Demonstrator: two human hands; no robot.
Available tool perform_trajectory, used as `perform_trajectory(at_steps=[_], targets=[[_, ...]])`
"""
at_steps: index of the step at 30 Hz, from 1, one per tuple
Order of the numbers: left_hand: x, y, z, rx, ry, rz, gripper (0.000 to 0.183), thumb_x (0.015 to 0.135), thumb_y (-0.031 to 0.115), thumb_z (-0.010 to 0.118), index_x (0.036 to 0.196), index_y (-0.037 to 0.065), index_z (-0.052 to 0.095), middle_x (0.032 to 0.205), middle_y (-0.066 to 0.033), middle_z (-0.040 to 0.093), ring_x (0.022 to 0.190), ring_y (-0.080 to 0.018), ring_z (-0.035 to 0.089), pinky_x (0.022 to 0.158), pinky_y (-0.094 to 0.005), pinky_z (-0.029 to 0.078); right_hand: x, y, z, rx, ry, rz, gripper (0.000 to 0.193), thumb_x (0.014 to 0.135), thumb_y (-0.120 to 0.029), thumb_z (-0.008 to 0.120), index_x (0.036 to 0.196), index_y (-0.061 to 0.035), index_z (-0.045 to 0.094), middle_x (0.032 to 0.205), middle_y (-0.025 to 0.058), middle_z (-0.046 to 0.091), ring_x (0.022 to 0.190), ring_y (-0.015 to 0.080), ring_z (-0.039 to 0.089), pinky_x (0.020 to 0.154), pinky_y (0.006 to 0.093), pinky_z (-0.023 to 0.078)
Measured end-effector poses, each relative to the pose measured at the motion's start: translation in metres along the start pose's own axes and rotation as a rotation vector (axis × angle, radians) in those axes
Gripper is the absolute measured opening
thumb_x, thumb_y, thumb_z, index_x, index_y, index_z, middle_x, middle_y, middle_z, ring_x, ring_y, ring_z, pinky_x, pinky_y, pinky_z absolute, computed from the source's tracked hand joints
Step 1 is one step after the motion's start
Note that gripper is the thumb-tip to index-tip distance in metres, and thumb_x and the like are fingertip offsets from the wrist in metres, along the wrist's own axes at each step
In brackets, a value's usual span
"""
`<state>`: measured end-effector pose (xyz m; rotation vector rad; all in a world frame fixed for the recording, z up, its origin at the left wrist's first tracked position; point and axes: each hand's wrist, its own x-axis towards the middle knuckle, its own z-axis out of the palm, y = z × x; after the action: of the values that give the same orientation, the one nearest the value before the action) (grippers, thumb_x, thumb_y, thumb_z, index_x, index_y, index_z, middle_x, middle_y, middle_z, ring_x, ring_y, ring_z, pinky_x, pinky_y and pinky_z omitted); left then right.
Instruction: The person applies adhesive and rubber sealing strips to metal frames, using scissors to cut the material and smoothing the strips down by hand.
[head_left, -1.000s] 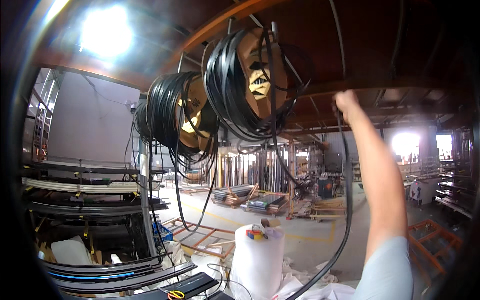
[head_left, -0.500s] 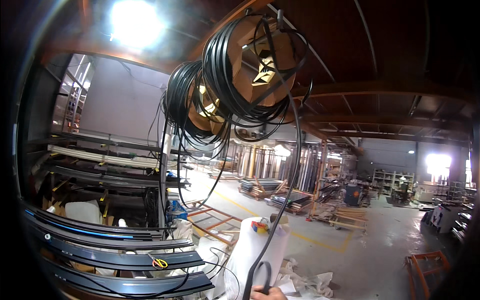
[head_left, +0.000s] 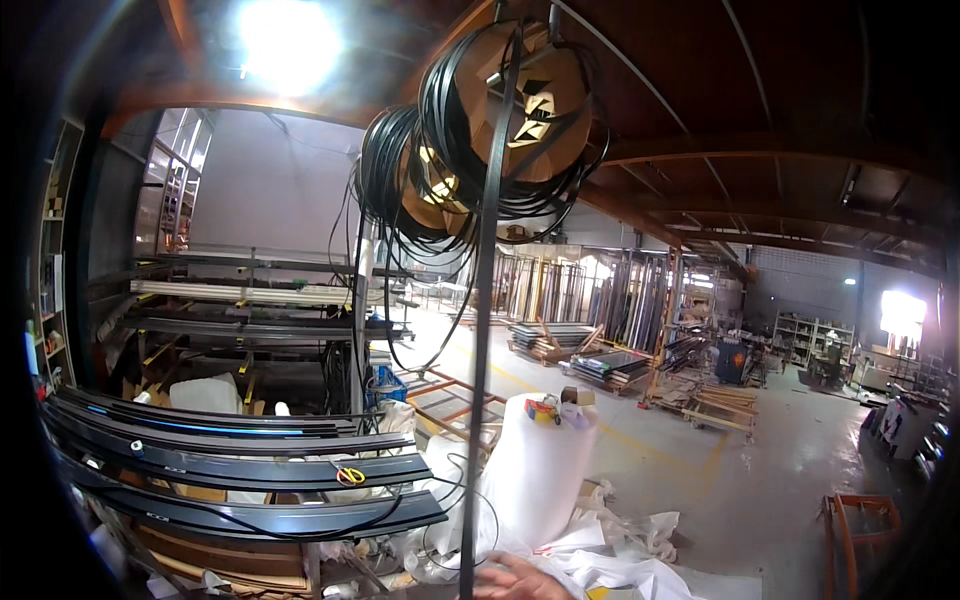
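A long black flexible strip [head_left: 482,300], like a rubber seal, hangs taut from a large coil [head_left: 455,130] on a cardboard core overhead and runs down past the lower edge. My right hand [head_left: 525,580] shows at the bottom middle, its fingers closed at the strip; the frame's edge cuts off the lower part of the grip. My left hand is out of view. A second black coil [head_left: 395,185] hangs behind the first, with loose loops drooping below. Right of the strip stands a thick white wrapped roll [head_left: 545,470], with a red and yellow tape roll [head_left: 541,410] on top.
At the left, a rack holds long dark profiles [head_left: 260,510], with yellow-handled scissors [head_left: 350,477] lying on one. White sheeting [head_left: 620,560] lies crumpled on the floor around the roll. Orange frames [head_left: 860,535] stand at the right. Stacked panels [head_left: 610,368] are farther back.
The strip has gone from slack and curved to straight and taut, shifting left. The loop above my right hand is gone, and that hand sits slightly left. The view has shifted.
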<state>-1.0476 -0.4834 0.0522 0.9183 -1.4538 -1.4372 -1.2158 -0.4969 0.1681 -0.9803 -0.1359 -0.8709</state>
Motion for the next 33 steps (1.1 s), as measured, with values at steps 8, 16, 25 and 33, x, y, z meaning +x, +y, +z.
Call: perform_trajectory(at_steps=[8, 16, 25, 33], targets=[[-0.143, -0.211, -0.02, 0.235, -0.059, -0.236, 0.035, 0.073, 0.006, 0.062, 0.106, 0.001, 0.071, 0.084, -0.0048, 0.066, 0.075, -0.0164, 0.059, 0.07, -0.0392, 0.05, 0.089, -0.024, 0.077, -1.394, 0.03, 0.195, 0.024, 0.099, -0.022, 0.055, 0.105, -0.0008, 0.064, 0.08, 0.0094, 0.065, 0.072, 0.0198, 0.062, 0.069, 0.0336, 0.049], [-0.082, -0.09, -0.044, 0.021, 0.234, -0.2, 0.018, 0.085, 0.014, 0.062, 0.093, 0.0, 0.068, 0.076, -0.0014, 0.063, 0.074, -0.0158, 0.058, 0.069, -0.0333, 0.048, 0.321, -0.47, 0.257, -1.827, 1.107, -1.274, 0.027, 0.095, -0.027, 0.054, 0.089, -0.0034, 0.064, 0.077, 0.0131, 0.064, 0.068, 0.0242, 0.061, 0.057, 0.0391, 0.047], [-0.093, -0.052, -0.046, -0.039, 0.113, -0.15, 0.02, 0.089, 0.015, 0.062, 0.099, 0.0, 0.07, 0.082, -0.0048, 0.067, 0.078, -0.0148, 0.06, 0.07, -0.0314, 0.048, 0.266, -0.455, 0.089, -1.319, 0.988, -0.963, 0.044, 0.099, -0.032, 0.054, 0.064, -0.0058, 0.052, 0.049, 0.0055, 0.047, 0.036, 0.0196, 0.044, 0.035, 0.0357, 0.03], [-0.114, -0.005, -0.044, -0.243, 0.166, -0.213, 0.015, 0.087, 0.014, 0.063, 0.076, 0.004, 0.068, 0.064, 0.0014, 0.058, 0.056, -0.0094, 0.049, 0.052, -0.0294, 0.036, 0.142, -0.283, -0.028, -1.41, 1.101, -0.379, 0.018, 0.095, -0.01, 0.055, 0.079, -0.001, 0.056, 0.064, 0.0077, 0.057, 0.046, 0.0166, 0.053, 0.039, 0.033, 0.043]])
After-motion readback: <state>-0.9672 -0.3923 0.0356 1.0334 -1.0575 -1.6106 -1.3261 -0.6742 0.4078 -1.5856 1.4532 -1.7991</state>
